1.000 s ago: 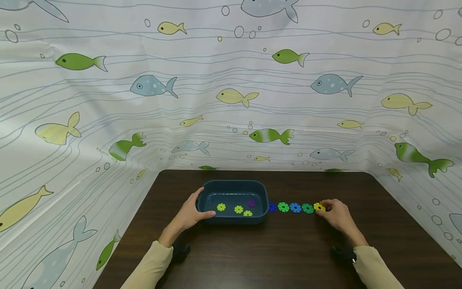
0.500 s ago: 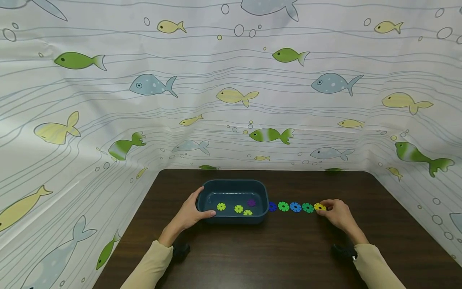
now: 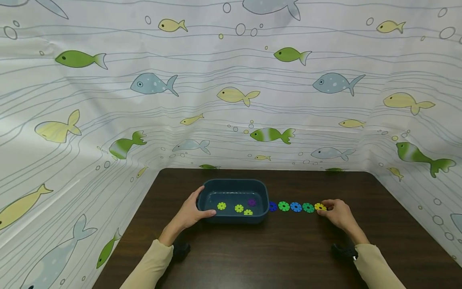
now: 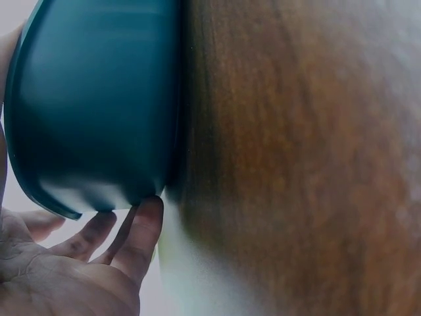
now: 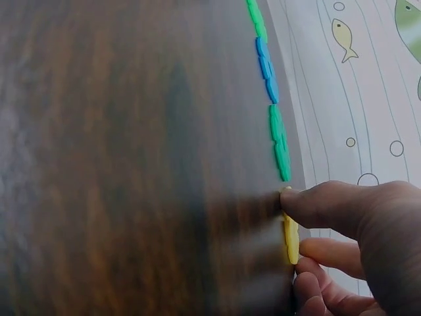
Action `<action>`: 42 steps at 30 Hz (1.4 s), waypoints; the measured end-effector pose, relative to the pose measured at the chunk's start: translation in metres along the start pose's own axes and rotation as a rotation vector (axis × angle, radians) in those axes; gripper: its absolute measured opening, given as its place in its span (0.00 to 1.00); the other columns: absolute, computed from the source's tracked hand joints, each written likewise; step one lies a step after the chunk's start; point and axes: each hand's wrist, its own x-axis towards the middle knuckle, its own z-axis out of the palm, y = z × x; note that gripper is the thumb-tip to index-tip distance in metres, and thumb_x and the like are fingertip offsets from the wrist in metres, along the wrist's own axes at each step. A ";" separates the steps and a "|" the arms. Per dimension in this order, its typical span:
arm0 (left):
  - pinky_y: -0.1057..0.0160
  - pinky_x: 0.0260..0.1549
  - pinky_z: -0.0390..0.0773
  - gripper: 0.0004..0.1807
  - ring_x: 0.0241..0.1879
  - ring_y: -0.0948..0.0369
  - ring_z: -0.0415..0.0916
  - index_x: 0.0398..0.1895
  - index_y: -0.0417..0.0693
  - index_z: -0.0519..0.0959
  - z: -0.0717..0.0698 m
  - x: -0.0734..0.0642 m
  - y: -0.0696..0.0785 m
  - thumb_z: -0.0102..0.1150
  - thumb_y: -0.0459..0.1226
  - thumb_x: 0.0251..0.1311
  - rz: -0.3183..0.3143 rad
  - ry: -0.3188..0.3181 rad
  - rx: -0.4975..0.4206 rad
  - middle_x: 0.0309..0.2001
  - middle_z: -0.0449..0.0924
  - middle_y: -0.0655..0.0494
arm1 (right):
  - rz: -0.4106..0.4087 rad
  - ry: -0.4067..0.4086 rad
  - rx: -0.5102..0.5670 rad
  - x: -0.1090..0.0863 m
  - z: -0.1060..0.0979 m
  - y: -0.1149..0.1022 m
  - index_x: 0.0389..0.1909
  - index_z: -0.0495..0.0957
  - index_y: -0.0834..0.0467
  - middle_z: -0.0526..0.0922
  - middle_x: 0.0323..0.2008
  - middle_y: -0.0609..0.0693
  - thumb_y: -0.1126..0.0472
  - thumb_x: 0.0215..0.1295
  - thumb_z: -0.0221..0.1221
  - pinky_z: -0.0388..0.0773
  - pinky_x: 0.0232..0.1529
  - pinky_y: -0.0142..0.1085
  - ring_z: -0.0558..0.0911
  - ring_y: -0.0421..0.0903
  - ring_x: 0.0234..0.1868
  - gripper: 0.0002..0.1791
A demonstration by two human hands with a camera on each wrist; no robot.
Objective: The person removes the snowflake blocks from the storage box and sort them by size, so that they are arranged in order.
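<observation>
Now the yellow disc (image 5: 291, 240), at three o'clock in the disc row (image 3: 293, 207), is pinched by fingers of the right hand (image 3: 338, 214), best kept flat, the tub (image 3: 234, 219) gripped at nine by the left hand (image 3: 190, 210).

Pale beige sleeves (image 3: 149, 263), black wrist-worn cameras (image 3: 181, 252)

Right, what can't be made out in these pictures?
Head: left edge of dark blue disc, hidden by the bin.
Head: right side of held yellow disc, covered by the right hand.
Left wrist: the bin's contents, hidden by its wall.
Right wrist: bright green disc, cut off by the top edge.
</observation>
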 end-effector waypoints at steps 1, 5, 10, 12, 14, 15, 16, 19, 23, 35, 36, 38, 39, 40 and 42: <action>0.28 0.73 0.73 0.66 0.77 0.33 0.65 0.89 0.46 0.52 0.000 0.000 0.000 0.80 0.61 0.55 -0.002 0.000 0.000 0.86 0.54 0.32 | -0.002 0.005 0.001 0.000 0.000 -0.001 0.66 0.78 0.76 0.81 0.61 0.78 0.56 0.72 0.70 0.84 0.56 0.64 0.83 0.72 0.57 0.32; 0.29 0.73 0.74 0.66 0.76 0.34 0.66 0.89 0.46 0.53 -0.001 -0.001 0.000 0.80 0.61 0.55 -0.007 0.001 -0.001 0.86 0.54 0.32 | -0.031 0.060 0.004 -0.004 0.001 -0.006 0.65 0.77 0.76 0.82 0.61 0.77 0.53 0.72 0.71 0.82 0.57 0.65 0.83 0.71 0.57 0.34; 0.28 0.73 0.72 0.66 0.77 0.34 0.65 0.89 0.46 0.52 -0.003 -0.001 0.002 0.79 0.60 0.55 -0.007 0.002 -0.005 0.86 0.53 0.33 | -0.102 0.138 0.021 -0.009 0.003 -0.025 0.66 0.79 0.73 0.84 0.58 0.74 0.54 0.72 0.71 0.83 0.54 0.63 0.83 0.68 0.55 0.32; 0.29 0.73 0.73 0.66 0.76 0.34 0.65 0.89 0.46 0.52 -0.003 -0.001 0.002 0.79 0.61 0.55 -0.009 0.003 -0.008 0.86 0.53 0.33 | -0.129 0.151 0.038 -0.010 0.004 -0.038 0.65 0.79 0.72 0.85 0.57 0.73 0.54 0.71 0.72 0.85 0.52 0.62 0.84 0.67 0.53 0.31; 0.30 0.73 0.74 0.66 0.76 0.34 0.66 0.89 0.46 0.53 -0.003 0.000 0.002 0.79 0.62 0.55 -0.008 0.004 -0.007 0.86 0.54 0.33 | -0.154 0.151 0.056 -0.012 0.006 -0.051 0.65 0.80 0.71 0.85 0.56 0.72 0.55 0.71 0.72 0.86 0.51 0.60 0.84 0.65 0.53 0.30; 0.30 0.72 0.75 0.67 0.75 0.34 0.67 0.89 0.46 0.52 -0.003 0.000 0.001 0.79 0.62 0.54 -0.008 0.003 -0.007 0.86 0.55 0.32 | -0.166 0.150 0.063 -0.012 0.007 -0.058 0.64 0.81 0.71 0.85 0.56 0.72 0.56 0.71 0.72 0.86 0.51 0.60 0.84 0.65 0.53 0.29; 0.31 0.72 0.75 0.67 0.75 0.34 0.67 0.89 0.46 0.52 -0.003 0.000 0.001 0.79 0.62 0.54 -0.008 0.002 -0.007 0.86 0.55 0.32 | -0.178 0.147 0.070 -0.013 0.009 -0.065 0.64 0.81 0.70 0.85 0.57 0.71 0.56 0.71 0.72 0.86 0.52 0.60 0.84 0.65 0.53 0.29; 0.29 0.73 0.73 0.67 0.77 0.33 0.65 0.89 0.47 0.52 -0.004 0.000 0.000 0.79 0.62 0.55 0.001 -0.002 -0.008 0.86 0.54 0.33 | -0.223 0.141 0.078 -0.015 0.015 -0.086 0.62 0.84 0.68 0.86 0.57 0.69 0.57 0.70 0.73 0.86 0.54 0.60 0.85 0.64 0.54 0.26; 0.24 0.75 0.66 0.66 0.82 0.31 0.59 0.90 0.48 0.51 -0.004 0.000 0.000 0.80 0.61 0.56 0.017 -0.004 -0.006 0.88 0.51 0.33 | -0.295 0.128 0.077 -0.016 0.024 -0.115 0.58 0.86 0.65 0.88 0.54 0.65 0.58 0.67 0.75 0.86 0.54 0.59 0.86 0.61 0.52 0.22; 0.22 0.76 0.64 0.66 0.83 0.31 0.58 0.89 0.47 0.52 -0.004 0.001 0.000 0.81 0.60 0.55 0.012 -0.007 -0.011 0.88 0.51 0.33 | -0.456 -0.078 0.022 0.003 0.055 -0.183 0.58 0.87 0.67 0.88 0.51 0.61 0.61 0.67 0.75 0.87 0.53 0.53 0.86 0.56 0.50 0.21; 0.22 0.76 0.64 0.66 0.83 0.31 0.58 0.89 0.47 0.53 -0.003 0.001 0.001 0.81 0.60 0.55 0.011 -0.006 -0.012 0.88 0.51 0.33 | -0.461 -0.100 0.017 0.005 0.058 -0.187 0.58 0.87 0.67 0.88 0.51 0.62 0.61 0.68 0.74 0.87 0.53 0.53 0.86 0.56 0.50 0.21; 0.22 0.75 0.64 0.66 0.82 0.31 0.59 0.89 0.47 0.53 -0.003 0.000 0.000 0.81 0.60 0.55 0.010 -0.005 -0.012 0.87 0.51 0.33 | -0.473 -0.136 -0.004 0.009 0.064 -0.196 0.58 0.86 0.69 0.88 0.52 0.64 0.63 0.68 0.74 0.88 0.53 0.52 0.86 0.57 0.50 0.21; 0.23 0.76 0.64 0.66 0.82 0.32 0.58 0.89 0.47 0.53 -0.002 0.000 0.000 0.81 0.60 0.55 0.008 -0.004 -0.016 0.87 0.51 0.33 | -0.479 -0.150 -0.024 0.010 0.067 -0.200 0.58 0.86 0.69 0.88 0.52 0.65 0.64 0.68 0.73 0.88 0.53 0.52 0.86 0.58 0.50 0.21; 0.23 0.76 0.65 0.66 0.82 0.32 0.59 0.89 0.47 0.53 -0.002 0.000 0.001 0.81 0.60 0.55 0.006 -0.004 -0.017 0.88 0.51 0.33 | -0.477 -0.163 -0.038 0.012 0.070 -0.204 0.58 0.86 0.70 0.88 0.53 0.66 0.65 0.68 0.73 0.88 0.55 0.53 0.87 0.59 0.51 0.20; 0.24 0.76 0.65 0.66 0.82 0.32 0.60 0.89 0.47 0.53 -0.002 0.000 0.001 0.81 0.60 0.55 0.010 -0.001 -0.017 0.87 0.52 0.33 | -0.477 -0.179 -0.088 0.014 0.074 -0.212 0.57 0.86 0.72 0.88 0.52 0.67 0.68 0.68 0.72 0.89 0.56 0.54 0.87 0.60 0.52 0.19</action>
